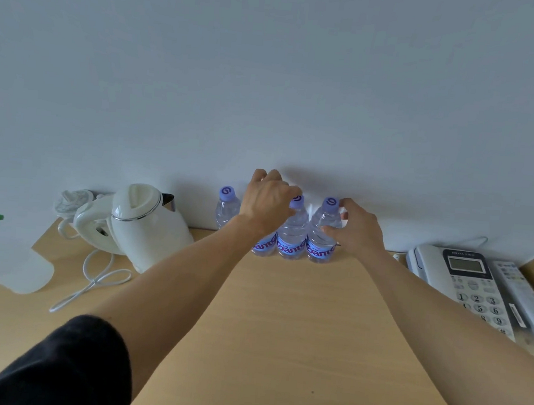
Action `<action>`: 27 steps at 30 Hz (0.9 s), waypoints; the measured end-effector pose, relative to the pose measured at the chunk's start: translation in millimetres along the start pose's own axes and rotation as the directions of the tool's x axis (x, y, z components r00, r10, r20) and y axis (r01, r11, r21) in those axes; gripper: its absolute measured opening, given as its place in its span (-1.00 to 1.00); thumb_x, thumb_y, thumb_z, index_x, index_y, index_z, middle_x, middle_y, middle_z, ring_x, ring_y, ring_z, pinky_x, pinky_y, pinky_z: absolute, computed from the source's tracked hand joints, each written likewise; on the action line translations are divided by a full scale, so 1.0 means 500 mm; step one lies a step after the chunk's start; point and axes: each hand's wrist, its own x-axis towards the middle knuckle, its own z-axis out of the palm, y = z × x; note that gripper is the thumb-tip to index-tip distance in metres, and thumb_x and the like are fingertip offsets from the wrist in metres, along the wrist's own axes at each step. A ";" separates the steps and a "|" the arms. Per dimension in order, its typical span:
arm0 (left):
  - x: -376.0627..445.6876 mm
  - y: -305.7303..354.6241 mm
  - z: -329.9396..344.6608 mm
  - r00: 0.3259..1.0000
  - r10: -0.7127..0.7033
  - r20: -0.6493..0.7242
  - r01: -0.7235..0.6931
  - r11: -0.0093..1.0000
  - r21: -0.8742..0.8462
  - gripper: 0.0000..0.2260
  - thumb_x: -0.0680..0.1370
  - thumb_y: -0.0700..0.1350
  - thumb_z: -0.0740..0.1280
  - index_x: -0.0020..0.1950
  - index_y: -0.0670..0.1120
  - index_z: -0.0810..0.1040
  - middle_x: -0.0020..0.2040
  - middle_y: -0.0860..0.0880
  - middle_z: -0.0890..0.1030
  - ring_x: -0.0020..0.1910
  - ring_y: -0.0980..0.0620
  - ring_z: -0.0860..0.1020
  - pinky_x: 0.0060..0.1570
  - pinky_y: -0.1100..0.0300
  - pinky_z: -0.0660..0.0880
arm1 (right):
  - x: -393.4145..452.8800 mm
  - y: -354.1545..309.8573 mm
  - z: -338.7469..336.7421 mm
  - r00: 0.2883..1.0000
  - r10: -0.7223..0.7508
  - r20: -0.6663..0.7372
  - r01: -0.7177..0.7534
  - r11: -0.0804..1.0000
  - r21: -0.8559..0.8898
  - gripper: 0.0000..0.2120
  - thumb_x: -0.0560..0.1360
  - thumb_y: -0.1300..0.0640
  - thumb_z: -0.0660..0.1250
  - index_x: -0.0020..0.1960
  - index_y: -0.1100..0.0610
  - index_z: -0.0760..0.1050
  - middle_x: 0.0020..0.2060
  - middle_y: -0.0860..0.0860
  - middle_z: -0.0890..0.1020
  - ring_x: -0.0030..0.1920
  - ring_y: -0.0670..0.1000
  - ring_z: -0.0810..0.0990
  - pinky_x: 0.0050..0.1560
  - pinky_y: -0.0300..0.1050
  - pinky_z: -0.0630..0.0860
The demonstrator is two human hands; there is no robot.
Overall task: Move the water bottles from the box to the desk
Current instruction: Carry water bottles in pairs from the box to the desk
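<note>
Sleeve (61, 365) nearest; hands (267, 202) grip clear, purple-capped bottles (292, 230).

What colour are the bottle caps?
Light purple with a darker swirl mark, clearest in the head view on the leftmost bottle cap.

Wooden worktop (281, 316) against white wall. Row of water bottles (292, 233) upright at wall edge, lilac caps, blue labels. Left hand (267, 202) over top of one bottle, hiding it. Right hand (358, 231) wrapped round rightmost bottle (323, 230). White kettle (148, 221) at left, telephone (465, 278) at right.
</note>
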 end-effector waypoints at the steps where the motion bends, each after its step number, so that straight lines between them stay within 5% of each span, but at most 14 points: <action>1: -0.001 -0.002 0.004 1.000 -0.011 0.004 0.011 1.000 -0.020 -0.78 0.56 0.05 0.39 0.18 0.07 0.65 -0.03 -0.01 0.66 0.16 -0.01 0.50 0.21 0.15 0.15 | 0.002 0.000 -0.002 1.000 -0.017 -0.008 0.017 1.000 0.014 -0.55 0.40 0.03 0.52 0.26 0.02 0.51 0.02 0.03 0.66 0.08 0.15 0.61 0.09 0.03 0.55; 16: 0.023 -0.033 0.028 0.985 -0.162 0.055 0.164 0.985 -0.045 -0.78 0.54 0.05 0.43 0.15 0.03 0.62 -0.08 -0.06 0.65 -0.04 -0.07 0.56 0.14 0.17 0.22 | 0.077 -0.036 0.013 0.992 -0.103 0.069 0.107 0.993 -0.053 -0.61 0.40 0.12 0.58 0.17 0.12 0.56 0.01 0.11 0.68 0.02 0.16 0.65 0.10 0.03 0.57; 27: -0.049 -0.118 0.053 0.946 -0.283 0.158 0.288 0.958 -0.006 -0.66 0.55 0.06 0.41 0.32 0.09 0.56 0.03 -0.04 0.65 0.14 -0.03 0.53 0.22 0.12 0.30 | 0.102 -0.083 0.113 0.936 -0.204 0.287 0.231 0.971 -0.062 -0.50 0.39 0.14 0.57 0.28 0.14 0.53 0.13 0.11 0.64 0.13 0.16 0.62 0.16 0.08 0.55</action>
